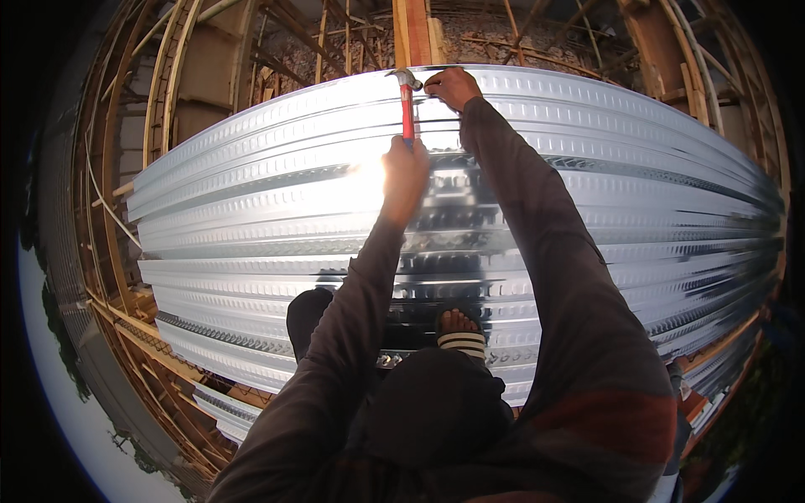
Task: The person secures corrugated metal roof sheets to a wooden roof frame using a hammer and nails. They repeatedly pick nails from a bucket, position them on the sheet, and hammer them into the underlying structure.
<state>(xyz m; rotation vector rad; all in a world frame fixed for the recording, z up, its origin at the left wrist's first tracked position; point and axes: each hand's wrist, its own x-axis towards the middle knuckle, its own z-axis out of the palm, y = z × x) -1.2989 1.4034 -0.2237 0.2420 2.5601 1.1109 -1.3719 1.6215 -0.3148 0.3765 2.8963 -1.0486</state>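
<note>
My left hand (406, 174) grips a claw hammer (407, 111) by the lower part of its red and blue handle. The hammer's metal head is up at the far edge of the shiny ribbed metal decking (293, 155). Just right of that head, my right hand (454, 88) is closed low over the same edge, its fingertips pinched together. Whatever lies between those fingertips is too small to make out. Both arms reach forward in dark sleeves.
My sandaled foot (459, 325) and bent knee (438, 402) rest over the decking. Past its far edge runs a wooden beam (412, 33), with timber props and rubble ground far below. Wooden framing (168, 84) borders the left side. Another ribbed sheet (226, 412) lies at the lower left.
</note>
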